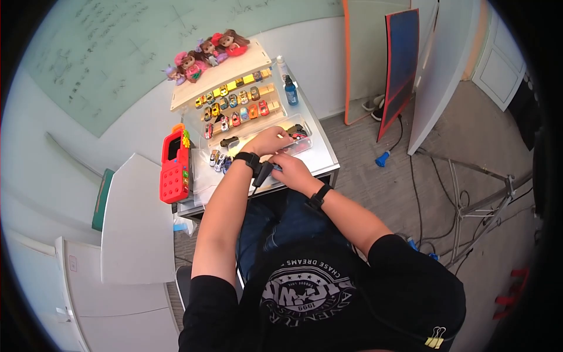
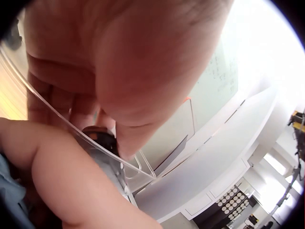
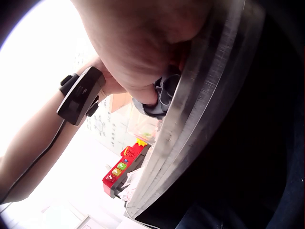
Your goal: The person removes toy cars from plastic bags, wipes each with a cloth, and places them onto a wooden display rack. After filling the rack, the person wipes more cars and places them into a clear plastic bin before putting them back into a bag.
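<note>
In the head view my left hand (image 1: 270, 142) bends over the clear plastic box (image 1: 304, 142), its fingertips among the toy cars (image 1: 297, 132) inside. The left wrist view shows a dark object (image 2: 99, 134) between thumb and fingers, overlapped by the box rim; I cannot tell whether they pinch it. Close beside it, at the table's front edge, my right hand (image 1: 293, 173) grips a grey-blue cloth (image 3: 164, 95), bunched in folds under the thumb. What the cloth might cover is hidden.
A slatted wooden rack (image 1: 220, 82) carries rows of toy cars, with several dolls (image 1: 202, 56) on top. A blue bottle (image 1: 291, 92) stands at its right. A red toy console (image 1: 176, 167) sits at the left edge, and loose cars (image 1: 219, 159) lie near the left wrist.
</note>
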The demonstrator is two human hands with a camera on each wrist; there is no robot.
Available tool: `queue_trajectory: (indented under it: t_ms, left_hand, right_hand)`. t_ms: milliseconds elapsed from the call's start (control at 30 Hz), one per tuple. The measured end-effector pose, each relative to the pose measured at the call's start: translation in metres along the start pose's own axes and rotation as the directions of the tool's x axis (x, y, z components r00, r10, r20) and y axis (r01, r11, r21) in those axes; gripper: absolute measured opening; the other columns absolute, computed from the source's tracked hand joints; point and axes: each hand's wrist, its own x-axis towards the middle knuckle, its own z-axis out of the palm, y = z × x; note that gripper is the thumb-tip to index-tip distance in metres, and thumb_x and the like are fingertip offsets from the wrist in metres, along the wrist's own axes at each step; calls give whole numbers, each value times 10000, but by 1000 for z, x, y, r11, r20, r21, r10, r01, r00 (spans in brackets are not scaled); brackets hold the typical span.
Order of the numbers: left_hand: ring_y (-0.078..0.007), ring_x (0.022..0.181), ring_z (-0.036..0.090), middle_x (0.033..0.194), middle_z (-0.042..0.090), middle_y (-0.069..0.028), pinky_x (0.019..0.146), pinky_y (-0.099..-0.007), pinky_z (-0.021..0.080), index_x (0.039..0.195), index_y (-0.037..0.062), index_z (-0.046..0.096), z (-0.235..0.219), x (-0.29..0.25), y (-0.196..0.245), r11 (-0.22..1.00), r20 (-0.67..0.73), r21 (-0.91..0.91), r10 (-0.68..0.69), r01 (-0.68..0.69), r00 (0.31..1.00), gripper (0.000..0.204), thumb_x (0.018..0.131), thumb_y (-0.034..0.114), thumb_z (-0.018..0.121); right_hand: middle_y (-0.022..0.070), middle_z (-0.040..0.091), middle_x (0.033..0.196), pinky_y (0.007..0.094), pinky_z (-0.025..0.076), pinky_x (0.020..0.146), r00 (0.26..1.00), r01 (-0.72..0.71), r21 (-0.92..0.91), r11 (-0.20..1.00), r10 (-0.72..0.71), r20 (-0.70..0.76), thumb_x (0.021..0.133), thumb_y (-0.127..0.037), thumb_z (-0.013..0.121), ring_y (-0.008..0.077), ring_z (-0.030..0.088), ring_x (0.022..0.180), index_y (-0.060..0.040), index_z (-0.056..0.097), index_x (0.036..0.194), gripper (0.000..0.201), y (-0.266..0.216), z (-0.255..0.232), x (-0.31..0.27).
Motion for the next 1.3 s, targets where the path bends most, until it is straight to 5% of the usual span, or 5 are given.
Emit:
queue_trajectory:
  t_ms: [233, 500, 567, 767, 1300]
  left_hand:
    - [-83, 743, 588, 894, 699, -22, 684, -270, 507, 1197, 18, 695, 33, -85, 17, 879, -482, 72, 444, -471, 755, 367, 913, 217, 817]
    - [-176, 789, 671, 996, 745, -106, 715, -312, 552, 1113, 8, 729, 44, -129, -94, 961, -633, 150, 275, -234, 723, 315, 856, 159, 830]
    - [-222, 830, 695, 1000, 744, -123, 745, -347, 563, 1112, 7, 726, 52, -113, -105, 952, -643, 110, 288, -286, 710, 310, 852, 152, 815]
    - [-340, 986, 659, 1008, 723, -154, 912, -435, 523, 1092, 44, 733, 65, -97, -107, 824, -646, 524, 550, -217, 530, 314, 804, 161, 780]
    - [-307, 812, 688, 871, 677, -122, 743, -406, 545, 1092, 67, 778, 62, -99, -107, 920, -633, 360, 362, -154, 684, 253, 862, 171, 764]
  right_hand:
    - [172, 733, 1091, 461, 557, 881, 995, -87, 48, 995, 89, -42, 887, -161, 694, 374, 697, 1033, -63, 707, 1186, 315, -6, -3, 5]
    - [168, 742, 1064, 392, 564, 884, 967, -175, 334, 926, 226, -118, 945, -132, 672, 339, 712, 979, -39, 721, 1166, 244, -4, -3, 8]
    - [144, 735, 1087, 409, 544, 929, 996, 84, 29, 996, -83, -35, 920, -118, 676, 337, 687, 1042, -40, 728, 1145, 243, -3, 0, 5]
    - [132, 731, 1059, 437, 524, 938, 993, 110, -46, 993, -112, -31, 838, -69, 689, 341, 664, 1036, -51, 749, 1072, 243, 3, 5, 4]
    - [101, 743, 1047, 424, 513, 946, 985, 174, -49, 983, -175, -8, 822, -41, 704, 318, 667, 1037, -64, 755, 1052, 236, -4, 2, 7]
